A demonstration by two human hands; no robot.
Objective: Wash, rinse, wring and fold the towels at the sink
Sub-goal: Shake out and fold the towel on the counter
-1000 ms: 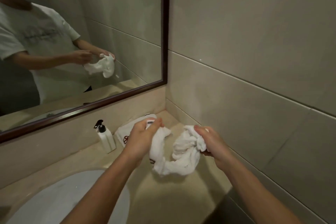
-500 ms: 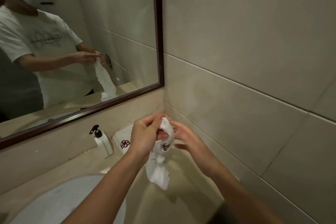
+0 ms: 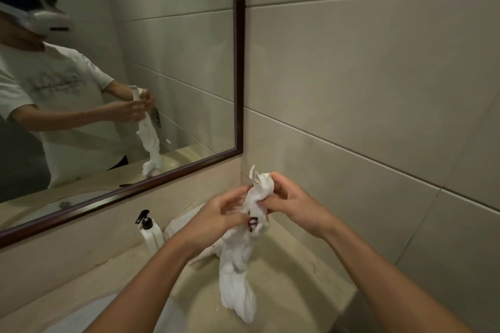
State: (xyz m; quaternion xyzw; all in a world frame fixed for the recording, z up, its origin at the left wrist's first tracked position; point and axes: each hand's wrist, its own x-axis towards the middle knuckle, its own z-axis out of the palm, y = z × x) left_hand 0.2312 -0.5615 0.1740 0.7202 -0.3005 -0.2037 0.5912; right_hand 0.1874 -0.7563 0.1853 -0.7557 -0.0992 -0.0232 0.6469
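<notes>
A white towel (image 3: 238, 278) with a dark red emblem hangs twisted and bunched above the beige counter, in the corner by the tiled wall. My right hand (image 3: 292, 200) grips its top end, which sticks up past my fingers. Just below, my left hand (image 3: 216, 217) pinches the towel near the emblem. A second white towel (image 3: 178, 224) lies on the counter behind my left hand, mostly hidden.
A white pump bottle (image 3: 151, 235) stands against the backsplash left of my hands. The white sink basin (image 3: 81, 319) curves at the lower left. The beige counter (image 3: 297, 278) ends at the tiled wall on the right. A dark-framed mirror (image 3: 238, 89) hangs above.
The towel was stretched in a loop between my spread hands; my hands have come together and it now hangs down in one long twisted bunch. The view has tilted.
</notes>
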